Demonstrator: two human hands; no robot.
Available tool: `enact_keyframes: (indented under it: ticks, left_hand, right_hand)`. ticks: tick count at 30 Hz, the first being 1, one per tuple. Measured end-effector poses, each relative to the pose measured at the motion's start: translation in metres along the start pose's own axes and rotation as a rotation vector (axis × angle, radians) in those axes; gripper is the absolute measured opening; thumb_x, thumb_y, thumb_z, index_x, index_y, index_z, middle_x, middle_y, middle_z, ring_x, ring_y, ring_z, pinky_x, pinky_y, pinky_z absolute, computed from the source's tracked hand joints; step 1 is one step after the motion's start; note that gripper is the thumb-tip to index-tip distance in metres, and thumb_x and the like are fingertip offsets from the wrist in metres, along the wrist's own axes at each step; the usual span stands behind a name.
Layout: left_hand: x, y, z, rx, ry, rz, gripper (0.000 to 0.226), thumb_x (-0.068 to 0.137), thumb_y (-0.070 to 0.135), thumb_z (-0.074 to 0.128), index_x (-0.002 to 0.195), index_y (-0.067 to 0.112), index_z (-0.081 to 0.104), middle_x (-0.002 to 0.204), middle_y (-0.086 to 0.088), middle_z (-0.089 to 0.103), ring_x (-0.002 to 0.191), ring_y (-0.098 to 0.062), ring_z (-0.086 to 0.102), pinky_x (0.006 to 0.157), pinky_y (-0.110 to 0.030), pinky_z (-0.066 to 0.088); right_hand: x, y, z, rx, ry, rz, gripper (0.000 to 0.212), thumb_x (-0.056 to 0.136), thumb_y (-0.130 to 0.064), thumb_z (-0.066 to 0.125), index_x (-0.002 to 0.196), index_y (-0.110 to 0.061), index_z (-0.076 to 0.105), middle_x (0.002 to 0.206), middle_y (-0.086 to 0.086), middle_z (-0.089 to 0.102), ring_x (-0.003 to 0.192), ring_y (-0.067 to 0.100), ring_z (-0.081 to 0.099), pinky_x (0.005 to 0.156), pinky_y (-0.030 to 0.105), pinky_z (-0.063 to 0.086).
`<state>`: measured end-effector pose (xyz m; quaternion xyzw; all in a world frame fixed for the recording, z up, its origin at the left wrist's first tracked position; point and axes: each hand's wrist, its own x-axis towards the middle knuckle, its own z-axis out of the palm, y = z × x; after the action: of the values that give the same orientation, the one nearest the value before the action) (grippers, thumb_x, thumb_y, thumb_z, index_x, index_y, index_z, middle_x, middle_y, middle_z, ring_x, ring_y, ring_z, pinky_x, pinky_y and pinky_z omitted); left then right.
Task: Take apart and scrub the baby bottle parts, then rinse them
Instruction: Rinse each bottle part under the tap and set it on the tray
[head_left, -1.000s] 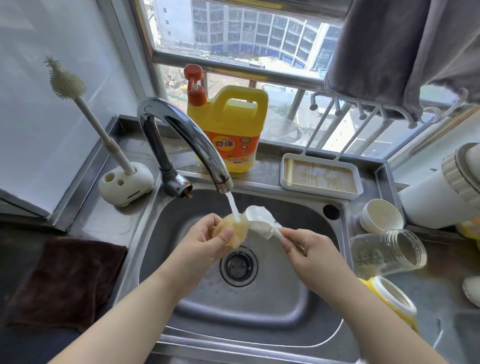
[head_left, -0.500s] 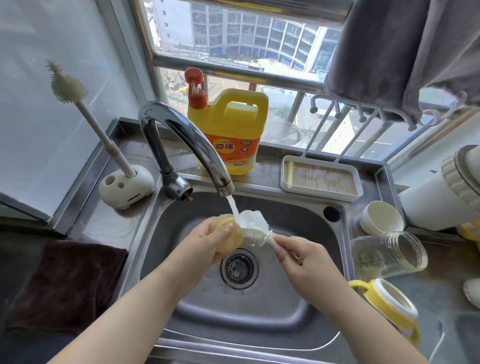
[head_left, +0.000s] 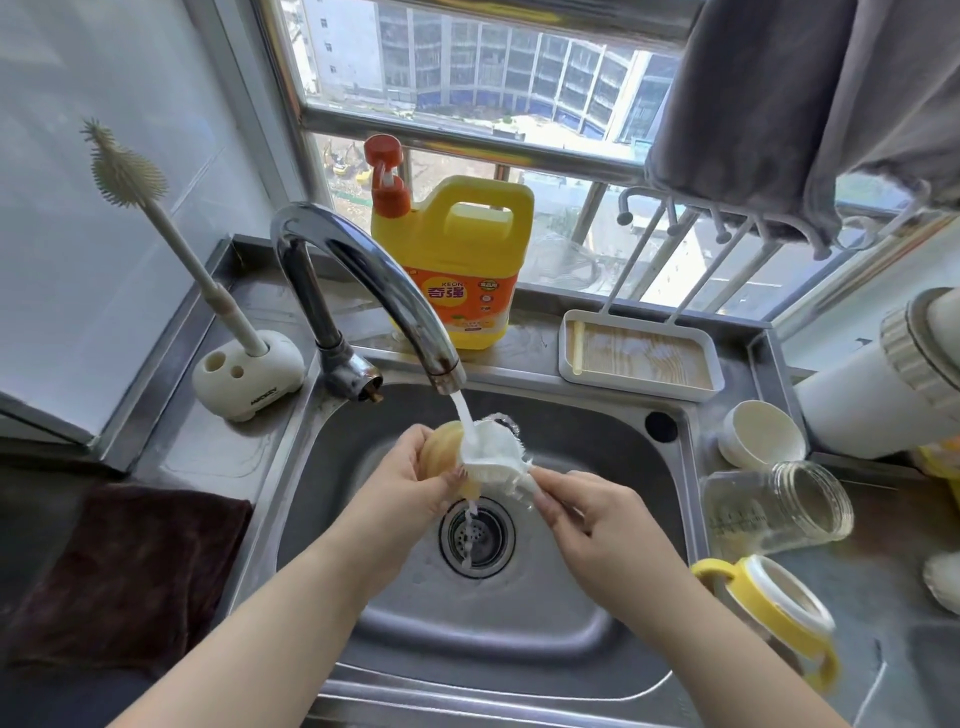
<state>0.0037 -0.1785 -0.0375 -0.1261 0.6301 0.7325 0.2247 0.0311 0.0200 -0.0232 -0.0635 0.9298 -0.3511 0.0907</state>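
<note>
Steel counter: bottle, cup, cloth.

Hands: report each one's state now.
Left hand: grips the yellowish nipple.
Right hand: pinches the white brush by its handle.

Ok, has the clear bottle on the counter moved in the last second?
No. The clear bottle lies on its side just right of the sink rim, in front of the white cup, exactly as before.

Probably home kitchen: sink, detergent jug.
</note>
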Motion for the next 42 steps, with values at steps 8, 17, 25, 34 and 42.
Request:
enact_keyframes:
  ticks: [8,17,25,34,42]
  left_hand:
    - [-0.001,0.002,-0.004,-0.210,-0.047,-0.030,0.022,0.073,-0.008,0.062,0.091,0.003,0.056,0.086,-0.010,0.063,0.080,-0.019,0.060,0.078,-0.031,0.050]
    - [-0.007,0.007,0.004,0.013,-0.040,-0.023,0.020,0.088,0.030,0.055,0.070,0.021,0.060,0.077,0.006,0.065,0.076,-0.011,0.057,0.083,-0.035,0.044]
    - [-0.012,0.006,0.004,0.075,-0.073,0.087,0.018,0.093,0.015,0.053,0.085,0.000,0.058,0.082,-0.005,0.066,0.086,-0.018,0.059,0.095,-0.038,0.048]
    - [-0.006,0.005,0.001,-0.205,-0.029,0.046,0.022,0.095,0.010,0.047,0.075,0.010,0.054,0.082,-0.008,0.063,0.078,-0.014,0.065,0.079,-0.028,0.056]
    - [-0.002,0.011,-0.001,-0.117,-0.048,0.035,0.025,0.098,0.026,0.040,0.096,0.015,0.063,0.094,0.000,0.069,0.088,-0.012,0.064,0.082,-0.030,0.053]
  right_hand:
    - [-0.001,-0.003,-0.004,-0.082,0.000,0.010,0.031,0.093,-0.049,0.044,0.119,-0.041,0.059,0.077,-0.007,0.059,0.076,0.010,0.056,0.066,0.038,0.050]
    - [-0.002,0.006,-0.008,-0.014,0.001,0.115,0.026,0.093,-0.036,0.053,0.116,-0.038,0.064,0.095,-0.013,0.069,0.092,0.008,0.062,0.079,0.033,0.051]
    - [0.005,-0.004,-0.009,0.086,0.013,0.062,0.023,0.093,-0.033,0.054,0.113,-0.038,0.064,0.095,-0.010,0.071,0.091,0.007,0.063,0.080,0.035,0.052]
    - [0.002,-0.007,-0.009,0.028,0.017,0.032,0.024,0.093,-0.034,0.053,0.114,-0.037,0.065,0.075,-0.019,0.062,0.073,-0.001,0.055,0.070,0.026,0.048]
    - [-0.003,-0.004,-0.003,0.172,0.056,0.091,0.025,0.093,-0.022,0.055,0.114,-0.031,0.066,0.062,-0.038,0.055,0.061,-0.012,0.054,0.057,0.005,0.037]
